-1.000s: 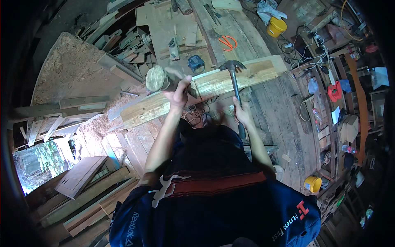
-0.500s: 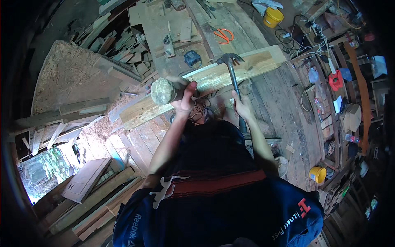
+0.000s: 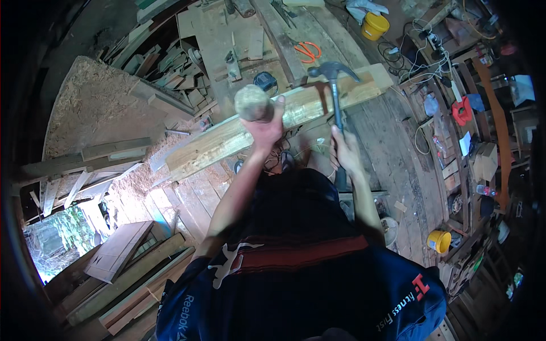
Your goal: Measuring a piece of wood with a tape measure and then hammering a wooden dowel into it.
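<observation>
My left hand [image 3: 266,133] is wrapped round a short round wooden block [image 3: 253,102], its rough pale end turned up toward me; whether it has a handle is hidden. A claw hammer [image 3: 335,96] stands upright in my right hand [image 3: 347,152], gripped by its dark handle, head uppermost. Both are held over a long pale plank [image 3: 205,142], which lies slantwise across the workbench in front of me. Just beyond the plank sits a dark blue tape measure [image 3: 265,80], partly behind the block.
Orange-handled scissors [image 3: 307,52] lie on the wooden bench [image 3: 335,34]. Offcuts [image 3: 176,77] and sawdust [image 3: 91,108] are at the left. Tangled cables [image 3: 426,62] and a yellow bucket [image 3: 375,25] are at the far right, and another yellow bucket [image 3: 439,241] is nearer.
The wooden block has moved right and a little farther away in my left hand, its end tipping upward. The hammer has shifted right and slightly away, its head turned so the claw points right.
</observation>
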